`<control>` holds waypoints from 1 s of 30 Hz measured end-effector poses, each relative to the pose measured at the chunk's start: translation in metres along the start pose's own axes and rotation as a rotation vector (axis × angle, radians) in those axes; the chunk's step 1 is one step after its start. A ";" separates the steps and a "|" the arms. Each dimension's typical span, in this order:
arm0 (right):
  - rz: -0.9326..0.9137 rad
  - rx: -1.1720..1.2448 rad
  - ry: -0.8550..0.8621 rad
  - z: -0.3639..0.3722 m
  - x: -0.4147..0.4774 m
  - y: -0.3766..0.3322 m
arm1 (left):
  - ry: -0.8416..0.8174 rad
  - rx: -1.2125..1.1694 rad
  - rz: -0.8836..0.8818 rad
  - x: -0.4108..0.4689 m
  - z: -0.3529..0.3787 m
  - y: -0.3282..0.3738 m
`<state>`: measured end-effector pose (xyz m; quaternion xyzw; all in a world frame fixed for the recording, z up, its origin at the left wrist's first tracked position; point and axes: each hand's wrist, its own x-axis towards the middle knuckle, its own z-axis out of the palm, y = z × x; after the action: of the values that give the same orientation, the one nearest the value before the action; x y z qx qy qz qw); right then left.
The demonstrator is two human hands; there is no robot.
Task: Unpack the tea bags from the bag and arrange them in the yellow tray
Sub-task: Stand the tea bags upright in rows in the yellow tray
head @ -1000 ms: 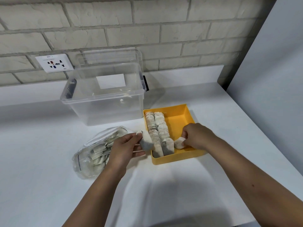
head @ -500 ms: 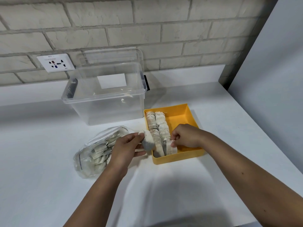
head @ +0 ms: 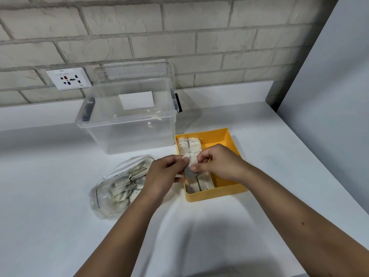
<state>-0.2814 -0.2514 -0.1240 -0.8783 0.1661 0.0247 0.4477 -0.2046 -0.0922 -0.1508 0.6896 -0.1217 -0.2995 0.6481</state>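
Note:
A yellow tray (head: 229,136) sits on the white counter, with two rows of tea bags (head: 188,145) packed along its left side. To its left lies a clear plastic bag (head: 103,196) holding several more tea bags. Above the tray's left edge, my left hand (head: 162,172) and my right hand (head: 217,163) meet and both pinch one tea bag (head: 190,166). The middle of the two rows is hidden behind my hands.
A clear plastic storage box (head: 127,124) with its lid up stands behind the bag and tray, against a brick wall. A wall socket (head: 68,78) is at the left. A grey panel (head: 329,96) bounds the counter (head: 50,196) on the right.
My right hand set its tea bag into the tray's second row, then moved left and up to meet my left hand. Now both hands pinch the tea bag my left hand held.

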 end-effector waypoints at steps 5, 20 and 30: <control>0.050 -0.075 0.064 -0.013 -0.004 0.013 | 0.106 0.154 0.056 0.002 -0.008 -0.011; 0.391 -0.183 -0.096 0.010 0.004 0.048 | 0.089 0.424 0.036 0.004 -0.017 -0.039; 0.345 -0.295 0.025 0.007 -0.004 0.031 | 0.073 0.376 0.029 0.001 -0.018 -0.037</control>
<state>-0.2939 -0.2621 -0.1515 -0.8930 0.3143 0.1140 0.3014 -0.2013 -0.0733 -0.1873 0.8070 -0.1620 -0.2370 0.5161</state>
